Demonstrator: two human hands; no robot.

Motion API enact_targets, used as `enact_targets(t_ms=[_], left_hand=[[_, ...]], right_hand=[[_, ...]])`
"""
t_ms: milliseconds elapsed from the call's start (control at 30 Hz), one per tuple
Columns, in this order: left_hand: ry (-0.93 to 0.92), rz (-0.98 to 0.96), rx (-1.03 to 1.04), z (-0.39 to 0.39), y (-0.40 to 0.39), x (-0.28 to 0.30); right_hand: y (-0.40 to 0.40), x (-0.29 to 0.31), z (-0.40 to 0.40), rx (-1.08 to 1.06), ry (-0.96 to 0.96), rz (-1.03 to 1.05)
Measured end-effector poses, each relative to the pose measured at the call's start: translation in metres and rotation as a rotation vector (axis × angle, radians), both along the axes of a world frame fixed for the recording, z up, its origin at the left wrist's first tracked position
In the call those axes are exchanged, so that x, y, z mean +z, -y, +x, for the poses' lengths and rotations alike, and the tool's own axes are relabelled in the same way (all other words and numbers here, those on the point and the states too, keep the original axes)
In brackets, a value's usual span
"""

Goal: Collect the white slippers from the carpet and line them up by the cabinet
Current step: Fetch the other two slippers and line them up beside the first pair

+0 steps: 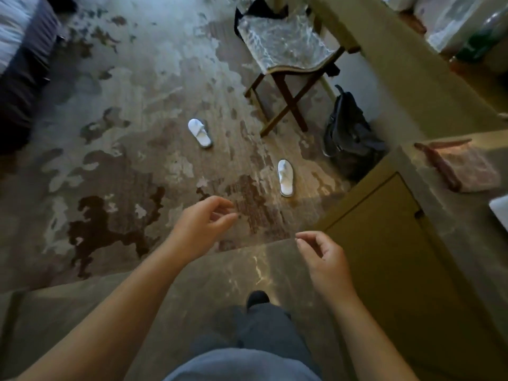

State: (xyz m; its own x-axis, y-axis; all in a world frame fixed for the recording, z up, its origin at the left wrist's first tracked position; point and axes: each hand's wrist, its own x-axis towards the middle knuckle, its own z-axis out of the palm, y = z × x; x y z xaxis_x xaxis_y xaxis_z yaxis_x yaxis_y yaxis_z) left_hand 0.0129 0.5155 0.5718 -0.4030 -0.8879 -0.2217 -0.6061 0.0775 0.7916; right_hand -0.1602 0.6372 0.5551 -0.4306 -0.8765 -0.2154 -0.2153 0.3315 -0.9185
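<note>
Carpet (132, 138): mottled grey-brown with dark blotches, covering most of the floor I see.
Cabinet (384, 243): tan door, lower right, stone counter (450, 215) on top carrying a folded pink cloth (461, 169).
Bed (19, 50): upper left edge, white bedding over a dark skirt.
Folding stool (286, 50): upper centre, pale patterned seat, crossed wooden legs.
Dark bag (349, 133): on the floor between stool and cabinet.
Left hand (200, 224), right hand (324, 259): my two hands, both empty, fingers loosely curled, held apart over the carpet's near edge.
First white slipper (200, 133): mid-carpet.
Second white slipper (286, 177): on the carpet, near the bag and cabinet, well apart from the first.
</note>
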Motion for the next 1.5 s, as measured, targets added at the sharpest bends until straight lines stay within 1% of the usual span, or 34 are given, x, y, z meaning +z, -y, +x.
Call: enact_targets(t_ms=[100,233,367,467,533,733,800,900,1067,1200,1267,1367,1433,1500], left_hand=[[-0.003,0.024,0.143,0.015,0.05,0.003],[-0.032,0.066,0.359,0.043,0.101,-0.009],[-0.009,0.108,0.46,0.067,0.166,-0.034],[-0.002,0.132,0.474,0.079,0.241,-0.046],[-0.005,0.146,0.454,0.083,0.296,-0.044],[-0.033,0.066,0.394,0.063,0.46,-0.033],[-0.025,0.086,0.357,0.05,0.503,-0.041],[0.012,0.162,0.309,0.031,0.554,-0.071],[0.079,0.262,0.335,0.0,0.631,-0.15],[0.14,0.288,0.358,-0.022,0.691,-0.246],[0.19,0.31,0.342,-0.033,0.719,-0.308],[0.308,0.374,0.283,-0.048,0.753,-0.421],[0.349,0.402,0.253,-0.056,0.771,-0.505],[0.346,0.412,0.244,-0.064,0.783,-0.588]], right_hand=[[0.087,0.014,-0.02,0.151,-0.051,-0.036],[0.2,0.024,-0.016,0.313,-0.093,-0.091],[0.309,0.017,0.004,0.389,-0.114,-0.128],[0.387,0.005,0.016,0.372,-0.131,-0.117],[0.429,-0.004,0.019,0.343,-0.146,-0.07],[0.522,-0.029,0.003,0.208,-0.176,0.076],[0.549,-0.042,-0.01,0.182,-0.165,0.135],[0.594,-0.069,-0.028,0.165,-0.133,0.198],[0.675,-0.135,-0.058,0.172,-0.097,0.28],[0.743,-0.225,-0.078,0.133,-0.102,0.33],[0.77,-0.286,-0.085,0.125,-0.095,0.358],[0.793,-0.394,-0.09,0.095,-0.096,0.385],[0.802,-0.474,-0.092,0.091,-0.158,0.406],[0.809,-0.554,-0.092,0.109,-0.225,0.449]])
